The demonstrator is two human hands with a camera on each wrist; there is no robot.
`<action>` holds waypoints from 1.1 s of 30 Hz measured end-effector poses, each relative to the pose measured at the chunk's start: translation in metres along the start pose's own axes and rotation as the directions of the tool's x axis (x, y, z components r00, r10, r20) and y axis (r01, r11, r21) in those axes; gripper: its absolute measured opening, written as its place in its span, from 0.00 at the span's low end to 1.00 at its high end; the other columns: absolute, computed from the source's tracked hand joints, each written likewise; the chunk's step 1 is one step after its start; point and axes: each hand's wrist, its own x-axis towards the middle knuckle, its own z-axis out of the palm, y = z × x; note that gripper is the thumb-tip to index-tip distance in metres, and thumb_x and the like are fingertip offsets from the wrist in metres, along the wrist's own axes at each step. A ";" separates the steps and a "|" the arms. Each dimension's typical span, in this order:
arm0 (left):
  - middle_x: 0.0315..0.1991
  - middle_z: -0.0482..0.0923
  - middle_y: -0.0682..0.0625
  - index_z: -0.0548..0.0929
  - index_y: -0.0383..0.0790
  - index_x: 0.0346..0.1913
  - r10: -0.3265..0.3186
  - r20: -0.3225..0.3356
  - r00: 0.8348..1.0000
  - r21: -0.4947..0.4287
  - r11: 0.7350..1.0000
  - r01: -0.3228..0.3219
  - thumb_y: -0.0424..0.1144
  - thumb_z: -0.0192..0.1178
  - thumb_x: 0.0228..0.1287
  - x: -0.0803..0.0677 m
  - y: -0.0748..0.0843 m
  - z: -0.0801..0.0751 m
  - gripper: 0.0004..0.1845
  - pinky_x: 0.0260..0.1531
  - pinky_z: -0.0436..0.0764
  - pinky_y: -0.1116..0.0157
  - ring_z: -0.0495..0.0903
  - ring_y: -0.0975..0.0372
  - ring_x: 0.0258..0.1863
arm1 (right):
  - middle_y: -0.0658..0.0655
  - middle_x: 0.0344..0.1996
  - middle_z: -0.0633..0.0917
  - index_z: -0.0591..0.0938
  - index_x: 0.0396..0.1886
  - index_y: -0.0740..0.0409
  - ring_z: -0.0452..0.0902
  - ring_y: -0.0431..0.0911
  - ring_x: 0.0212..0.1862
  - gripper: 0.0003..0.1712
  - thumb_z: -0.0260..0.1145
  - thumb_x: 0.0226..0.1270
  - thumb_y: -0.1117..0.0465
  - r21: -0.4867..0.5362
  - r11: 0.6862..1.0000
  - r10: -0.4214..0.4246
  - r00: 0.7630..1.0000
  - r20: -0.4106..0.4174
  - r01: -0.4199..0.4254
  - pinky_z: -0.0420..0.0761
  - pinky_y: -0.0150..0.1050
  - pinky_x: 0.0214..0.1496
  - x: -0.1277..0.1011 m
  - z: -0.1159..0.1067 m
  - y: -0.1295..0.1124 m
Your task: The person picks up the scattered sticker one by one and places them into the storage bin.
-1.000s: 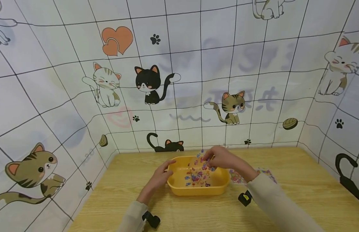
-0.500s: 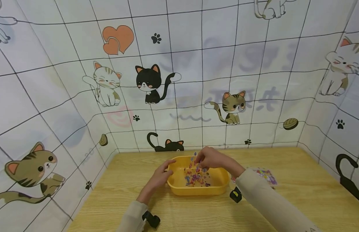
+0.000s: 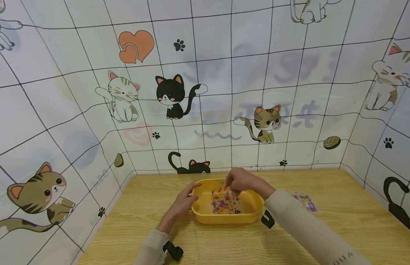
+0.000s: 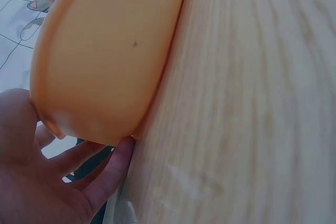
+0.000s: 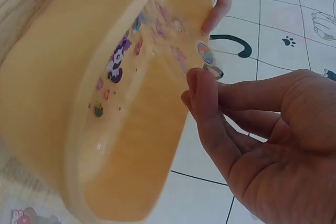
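A yellow plastic basin (image 3: 225, 219) stands on the wooden table. My left hand (image 3: 185, 198) holds its left end, thumb at the rim and fingers against the outer wall, as the left wrist view shows. My right hand (image 3: 243, 181) is above the basin's back right part. Between thumb and fingertips it pinches what looks like a clear sticker sheet (image 5: 178, 53) with small coloured pictures. Small colourful stickers (image 3: 223, 204) show over the basin's floor; which lie loose and which are on the sheet I cannot tell.
To the right of the basin, partly behind the right sleeve, lies another colourful sticker sheet (image 3: 304, 201) on the table (image 3: 344, 221). A wall covering with cartoon cats (image 3: 266, 123) rises behind the table and at both sides.
My right hand has moved left and slightly lower with the clear sheet, whose stickers now sit lower against the basin. The left hand has stayed on the basin.
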 end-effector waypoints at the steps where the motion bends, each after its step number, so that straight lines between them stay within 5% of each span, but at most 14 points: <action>1: 0.79 0.62 0.38 0.72 0.44 0.74 -0.001 0.002 1.000 0.010 1.000 0.001 0.35 0.52 0.76 0.000 0.000 0.000 0.26 0.48 0.84 0.53 0.78 0.41 0.64 | 0.65 0.43 0.91 0.87 0.49 0.72 0.85 0.46 0.23 0.17 0.61 0.63 0.78 -0.007 1.000 0.019 1.000 -0.001 -0.019 0.87 0.38 0.30 0.001 -0.001 0.000; 14: 0.78 0.63 0.38 0.73 0.44 0.73 -0.022 -0.007 1.000 0.027 0.999 0.022 0.34 0.53 0.75 0.000 0.000 0.000 0.25 0.50 0.85 0.52 0.78 0.41 0.63 | 0.58 0.28 0.89 0.91 0.37 0.68 0.87 0.48 0.24 0.11 0.63 0.66 0.76 -0.100 0.989 0.109 0.994 0.028 -0.106 0.90 0.46 0.38 0.008 -0.007 0.000; 19: 0.78 0.63 0.39 0.74 0.44 0.73 -0.014 -0.012 1.000 0.034 0.999 0.014 0.34 0.53 0.75 0.000 0.000 0.001 0.25 0.57 0.82 0.48 0.75 0.40 0.68 | 0.58 0.24 0.89 0.91 0.30 0.67 0.89 0.52 0.26 0.08 0.66 0.62 0.75 -0.134 0.985 0.111 0.994 0.023 -0.107 0.89 0.42 0.33 0.008 -0.006 0.001; 24: 0.78 0.64 0.38 0.74 0.43 0.72 0.006 -0.018 1.000 0.029 1.000 -0.005 0.34 0.53 0.74 0.001 0.000 0.001 0.25 0.59 0.81 0.46 0.74 0.40 0.68 | 0.50 0.07 0.72 0.81 0.11 0.60 0.82 0.47 0.17 0.18 0.67 0.60 0.74 -0.150 0.976 0.165 0.986 0.033 -0.158 0.81 0.37 0.25 0.009 -0.003 0.004; 27: 0.78 0.64 0.37 0.73 0.41 0.73 0.021 -0.018 1.000 0.027 0.999 -0.021 0.33 0.53 0.74 0.001 0.000 0.002 0.25 0.60 0.80 0.44 0.71 0.39 0.71 | 0.48 0.08 0.67 0.76 0.11 0.57 0.77 0.43 0.15 0.20 0.66 0.61 0.75 -0.149 0.970 0.198 0.980 0.039 -0.190 0.85 0.40 0.28 0.010 -0.001 0.006; 33: 0.78 0.64 0.37 0.74 0.41 0.73 0.029 -0.024 0.999 0.021 0.999 -0.028 0.33 0.54 0.74 0.000 0.000 0.002 0.25 0.60 0.80 0.43 0.71 0.37 0.71 | 0.52 0.13 0.77 0.85 0.18 0.64 0.75 0.42 0.17 0.14 0.67 0.63 0.74 -0.178 0.963 0.217 0.975 0.053 -0.204 0.87 0.39 0.30 0.010 0.005 0.010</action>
